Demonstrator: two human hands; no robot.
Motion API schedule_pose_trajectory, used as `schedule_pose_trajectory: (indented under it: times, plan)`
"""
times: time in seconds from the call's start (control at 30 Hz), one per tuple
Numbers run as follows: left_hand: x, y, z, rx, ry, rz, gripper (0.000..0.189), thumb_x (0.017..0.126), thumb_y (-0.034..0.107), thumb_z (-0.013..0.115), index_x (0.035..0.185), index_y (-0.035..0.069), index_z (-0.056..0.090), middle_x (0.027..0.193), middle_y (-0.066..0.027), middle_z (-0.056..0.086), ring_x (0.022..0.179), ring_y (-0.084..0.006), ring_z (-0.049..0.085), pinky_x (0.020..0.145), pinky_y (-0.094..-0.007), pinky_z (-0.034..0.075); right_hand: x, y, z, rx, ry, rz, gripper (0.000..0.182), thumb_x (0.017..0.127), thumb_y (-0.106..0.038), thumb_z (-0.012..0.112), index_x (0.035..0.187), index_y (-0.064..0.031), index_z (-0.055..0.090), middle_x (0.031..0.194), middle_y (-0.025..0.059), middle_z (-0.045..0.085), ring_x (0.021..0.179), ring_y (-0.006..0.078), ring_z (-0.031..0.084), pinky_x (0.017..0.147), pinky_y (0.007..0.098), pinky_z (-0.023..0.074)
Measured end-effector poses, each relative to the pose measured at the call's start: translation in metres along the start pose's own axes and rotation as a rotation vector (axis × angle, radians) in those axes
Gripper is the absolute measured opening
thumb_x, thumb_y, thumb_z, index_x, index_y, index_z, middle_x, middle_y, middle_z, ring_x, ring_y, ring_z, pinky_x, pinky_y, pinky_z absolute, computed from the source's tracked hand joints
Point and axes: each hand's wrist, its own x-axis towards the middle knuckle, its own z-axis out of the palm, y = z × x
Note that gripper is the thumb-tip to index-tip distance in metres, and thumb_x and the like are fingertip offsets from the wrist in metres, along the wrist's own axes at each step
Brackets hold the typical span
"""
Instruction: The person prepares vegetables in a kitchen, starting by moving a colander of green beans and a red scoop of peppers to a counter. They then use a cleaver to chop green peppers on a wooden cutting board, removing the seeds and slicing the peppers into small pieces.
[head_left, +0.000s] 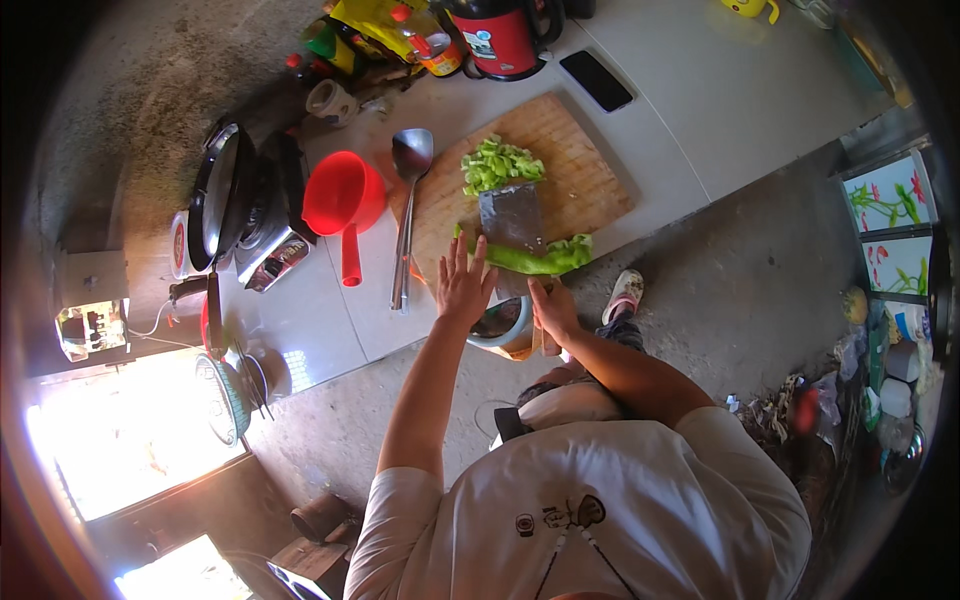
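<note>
A long green pepper (525, 259) lies crosswise near the board's front edge. It passes over the broad metal blade of a cleaver (511, 214), hiding a strip of it. My right hand (555, 311) is closed on the cleaver at its near end, below the pepper. With fingers spread, my left hand (463, 281) is at the pepper's left end; whether it presses on the pepper is hard to tell. Beyond the blade sits a heap of chopped green pieces (499, 163) on the wooden cutting board (592, 161).
Left of the board are a metal spatula (411, 161), a red plastic dipper (343, 193) and a wok (217, 199) on a stove. A phone (598, 80), red kettle (501, 41) and bottles stand behind. A bin (499, 330) is below the counter edge, near a person's shoe (625, 292).
</note>
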Motion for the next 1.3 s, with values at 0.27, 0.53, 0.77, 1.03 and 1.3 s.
schedule_pose_trajectory:
  times: [0.27,0.53,0.77,1.03,1.3]
  plan:
    - [0.004,-0.030,0.012,-0.181,0.212,0.129,0.041,0.074,0.013,0.061,0.114,0.012,0.051,0.118,-0.0087,0.050,0.108,-0.0254,0.050,0.089,-0.0359,0.043,-0.005,-0.004,-0.027,0.120,-0.158,0.050,0.037,0.087,-0.034,0.052,0.066,-0.0054,0.045,0.046,0.0004,0.042,0.034,0.0108,0.042,0.033,0.0252,0.0333]
    - [0.005,-0.025,0.001,-0.152,0.262,0.207,0.023,0.069,0.012,0.066,0.091,0.008,0.059,0.094,-0.0033,0.056,0.089,-0.0214,0.058,0.073,-0.0328,0.050,-0.007,0.002,-0.035,0.021,-0.152,0.021,0.039,0.088,-0.030,0.050,0.060,-0.0042,0.045,0.044,0.0022,0.044,0.033,0.0113,0.043,0.033,0.0271,0.0345]
    - [0.005,-0.029,0.007,-0.103,0.277,0.240,0.019,0.070,0.013,0.064,0.088,0.008,0.059,0.091,-0.0026,0.057,0.086,-0.0200,0.059,0.069,-0.0310,0.051,-0.002,0.006,-0.018,-0.097,-0.158,-0.042,0.040,0.089,-0.031,0.050,0.058,-0.0057,0.045,0.043,0.0009,0.042,0.032,0.0113,0.042,0.033,0.0260,0.0330]
    - [0.000,-0.028,0.010,-0.085,0.239,0.169,0.023,0.072,0.013,0.063,0.093,0.007,0.059,0.095,-0.0043,0.058,0.087,-0.0207,0.059,0.071,-0.0319,0.051,-0.003,0.006,0.010,-0.071,-0.169,-0.109,0.037,0.087,-0.025,0.050,0.060,-0.0017,0.045,0.044,0.0044,0.046,0.033,0.0134,0.046,0.033,0.0273,0.0347]
    - [-0.003,-0.024,0.011,-0.042,0.188,0.125,0.026,0.073,0.011,0.059,0.099,0.008,0.056,0.097,-0.0061,0.055,0.088,-0.0238,0.059,0.072,-0.0337,0.051,0.005,-0.005,0.028,-0.211,-0.092,-0.088,0.039,0.085,-0.032,0.053,0.086,0.0059,0.046,0.051,0.0117,0.053,0.037,0.0202,0.052,0.038,0.0321,0.0422]
